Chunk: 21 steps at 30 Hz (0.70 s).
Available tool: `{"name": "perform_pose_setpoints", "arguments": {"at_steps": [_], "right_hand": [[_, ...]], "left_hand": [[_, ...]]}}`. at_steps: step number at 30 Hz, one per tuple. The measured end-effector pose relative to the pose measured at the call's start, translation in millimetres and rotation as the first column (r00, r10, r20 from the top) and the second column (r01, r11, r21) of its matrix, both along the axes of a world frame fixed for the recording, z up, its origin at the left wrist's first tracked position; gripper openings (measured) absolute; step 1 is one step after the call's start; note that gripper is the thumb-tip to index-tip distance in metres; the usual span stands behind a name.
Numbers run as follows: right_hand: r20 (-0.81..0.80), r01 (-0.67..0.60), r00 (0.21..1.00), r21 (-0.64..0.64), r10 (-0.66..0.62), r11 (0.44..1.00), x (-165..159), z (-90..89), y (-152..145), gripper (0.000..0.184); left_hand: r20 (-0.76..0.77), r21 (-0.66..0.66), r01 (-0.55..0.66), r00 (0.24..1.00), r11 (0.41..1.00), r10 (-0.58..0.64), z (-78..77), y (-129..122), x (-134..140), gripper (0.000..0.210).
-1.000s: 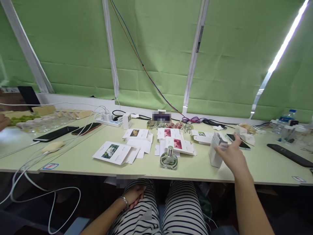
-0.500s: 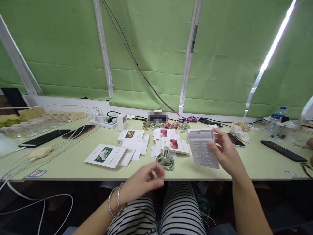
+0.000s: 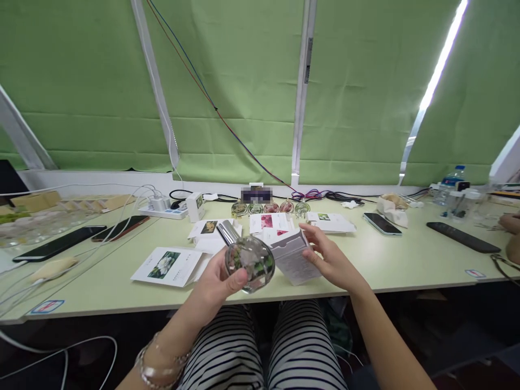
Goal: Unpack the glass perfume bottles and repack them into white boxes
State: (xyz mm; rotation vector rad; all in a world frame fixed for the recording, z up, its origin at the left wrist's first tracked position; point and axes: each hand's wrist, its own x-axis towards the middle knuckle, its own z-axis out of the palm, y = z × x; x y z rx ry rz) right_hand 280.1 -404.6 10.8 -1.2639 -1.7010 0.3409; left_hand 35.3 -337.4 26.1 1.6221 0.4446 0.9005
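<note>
My left hand [image 3: 215, 284] is closed around a round glass perfume bottle [image 3: 251, 264], raised above the front of the table and tilted, its silver cap pointing up and left. Just right of it, my right hand [image 3: 331, 260] grips a white carton [image 3: 293, 257] by its upper side; the carton leans, with printed text on the face toward me. Its top edge shows a notch. Flattened white cartons with flower pictures lie behind and beside, one with a white flower [image 3: 164, 265] at left and one with a pink flower [image 3: 266, 221] in the middle.
Several round perfume bottles [image 3: 271, 209] stand in a row at the back. A small upright white box [image 3: 195, 207] is left of them, near a power strip [image 3: 164, 211]. Phones [image 3: 382, 223] lie on both sides. Another person's hand [image 3: 512, 238] shows at the far right edge.
My left hand has taken the perfume bottle off the table and lifted it. My right hand has brought the carton left, close to the bottle. The view has shifted slightly.
</note>
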Motion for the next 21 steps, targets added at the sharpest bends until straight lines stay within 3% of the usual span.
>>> {"name": "perform_pose_setpoints", "arguments": {"at_steps": [4, 10, 13, 16, 18, 21], "right_hand": [[-0.024, -0.221, 0.975, 0.024, 0.221, 0.975, -12.0, 0.7, 0.2, 0.046], [-0.056, -0.33, 0.942, 0.046, 0.332, 0.943, -20.9, -4.7, 4.1, 0.049], [-0.066, -0.288, 0.954, 0.056, 0.292, 0.956, -21.8, -7.3, 6.0, 0.05], [-0.086, -0.234, 0.967, 0.06, 0.239, 0.97, -22.8, -9.2, 7.3, 0.052], [-0.106, -0.223, 0.968, 0.067, 0.229, 0.973, -23.7, -10.6, 8.2, 0.052], [-0.157, -0.215, 0.962, 0.08, 0.225, 0.973, -25.8, -13.5, 10.4, 0.051]], "left_hand": [[0.11, -0.005, -0.041, 0.993, 0.999, 0.041, 18.4, -6.5, 9.5, 0.058], [0.147, -0.088, -0.12, 0.98, 0.989, 0.132, 16.0, 5.7, 32.3, 0.051], [0.059, 0.064, -0.206, 0.977, 0.976, 0.203, 7.7, 8.9, 35.5, 0.043], [-0.083, 0.324, -0.272, 0.946, 0.906, 0.313, 0.6, 4.8, 33.4, 0.037], [-0.182, 0.471, -0.232, 0.919, 0.851, 0.351, -0.7, -0.5, 31.9, 0.031], [-0.294, 0.587, -0.123, 0.888, 0.8, 0.352, 2.0, -5.5, 33.6, 0.024]]}}
